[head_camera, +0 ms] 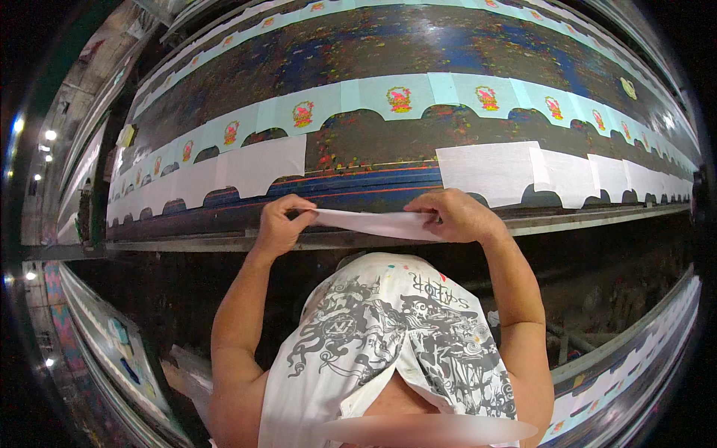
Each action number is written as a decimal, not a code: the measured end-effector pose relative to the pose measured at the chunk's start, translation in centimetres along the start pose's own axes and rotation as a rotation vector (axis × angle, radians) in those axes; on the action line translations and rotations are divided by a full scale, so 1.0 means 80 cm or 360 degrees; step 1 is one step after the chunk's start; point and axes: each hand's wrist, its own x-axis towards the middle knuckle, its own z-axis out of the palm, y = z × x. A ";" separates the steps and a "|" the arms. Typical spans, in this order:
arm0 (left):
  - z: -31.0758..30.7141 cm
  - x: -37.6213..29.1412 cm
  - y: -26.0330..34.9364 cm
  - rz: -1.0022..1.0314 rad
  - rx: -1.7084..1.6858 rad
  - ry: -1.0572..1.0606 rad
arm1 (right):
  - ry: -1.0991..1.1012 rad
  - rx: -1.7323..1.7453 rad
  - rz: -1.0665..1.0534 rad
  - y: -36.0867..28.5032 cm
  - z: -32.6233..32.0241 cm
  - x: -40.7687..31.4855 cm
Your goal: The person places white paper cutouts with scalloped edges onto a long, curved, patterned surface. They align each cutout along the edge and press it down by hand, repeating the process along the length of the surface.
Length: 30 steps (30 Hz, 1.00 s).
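Observation:
My left hand pinches one end of a pale fabric piece, and my right hand grips its other end. The piece is stretched between them, seen nearly edge-on, above the near edge of a long dark printing table. On the table, white cut fabric pieces with scalloped edges lie to the right of a gap. More white pieces lie to its left. Behind them runs a row of light blue pieces bearing pink and yellow prints.
A metal rail runs along the table's near edge. A small pale crumpled item lies at the back right, and a yellowish block sits at the left end. Other long tables with fabric pieces stand behind me.

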 end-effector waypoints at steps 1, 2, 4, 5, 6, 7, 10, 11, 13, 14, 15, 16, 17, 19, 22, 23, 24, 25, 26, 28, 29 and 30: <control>-0.007 -0.008 0.000 -0.0159 -0.0065 0.0049 | 0.0008 -0.0124 -0.0015 0.008 -0.003 0.003; -0.013 -0.013 0.000 -0.0210 -0.0222 0.0120 | 0.0010 -0.0240 -0.0030 0.017 -0.006 0.007; -0.023 -0.008 -0.004 -0.0203 -0.0257 0.0227 | 0.0103 -0.0277 -0.0053 0.034 -0.003 0.021; -0.026 0.000 -0.008 -0.0228 -0.0265 0.0292 | 0.0191 -0.0200 -0.0060 0.042 0.000 0.029; -0.029 0.011 -0.014 -0.0161 -0.0121 0.0336 | 0.0296 -0.0115 -0.0112 0.051 0.002 0.039; -0.032 0.027 -0.022 -0.0120 0.0033 0.0387 | 0.0321 0.0065 0.0000 0.059 0.005 0.053; -0.036 0.085 -0.056 0.0066 0.0432 0.0548 | 0.0548 0.0697 0.0040 0.082 0.012 0.100; -0.037 0.106 -0.069 0.0175 0.0532 0.0612 | 0.0586 0.0647 0.0145 0.091 0.008 0.113; -0.039 0.138 -0.096 0.0264 0.0618 0.0666 | 0.0658 0.0558 0.0361 0.109 0.001 0.141; -0.040 0.151 -0.108 0.0245 0.0604 0.0653 | 0.0690 0.0533 0.0459 0.117 -0.003 0.149; -0.041 0.163 -0.118 0.0215 0.0591 0.0632 | 0.0726 0.0507 0.0488 0.125 -0.004 0.157; -0.041 0.174 -0.127 0.0279 0.0608 0.0648 | 0.0764 0.0498 0.0457 0.132 -0.004 0.164; -0.040 0.182 -0.134 0.0330 0.0626 0.0657 | 0.0797 0.0498 0.0438 0.137 -0.004 0.169; -0.035 0.188 -0.142 0.0393 0.0606 0.0689 | 0.0848 0.0381 0.0457 0.144 -0.002 0.173; -0.027 0.189 -0.147 0.0407 0.0542 0.0777 | 0.0888 0.0473 0.0644 0.143 -0.003 0.176; -0.026 0.189 -0.147 0.0393 0.0549 0.0811 | 0.0902 0.0545 0.0733 0.140 -0.004 0.177; -0.024 0.189 -0.148 0.0413 0.0562 0.0842 | 0.0915 0.0539 0.0759 0.137 -0.004 0.178; -0.024 0.190 -0.149 0.0407 0.0581 0.0840 | 0.0929 0.0534 0.0784 0.134 -0.005 0.179; -0.024 0.191 -0.150 0.0437 0.0608 0.0838 | 0.0943 0.0531 0.0805 0.131 -0.005 0.181; -0.024 0.193 -0.152 0.0445 0.0640 0.0822 | 0.0973 0.0497 0.0818 0.126 -0.005 0.184; -0.024 0.194 -0.152 0.0427 0.0644 0.0810 | 0.0985 0.0506 0.0816 0.124 -0.005 0.185; -0.024 0.194 -0.153 0.0408 0.0652 0.0794 | 0.0998 0.0468 0.0814 0.123 -0.005 0.186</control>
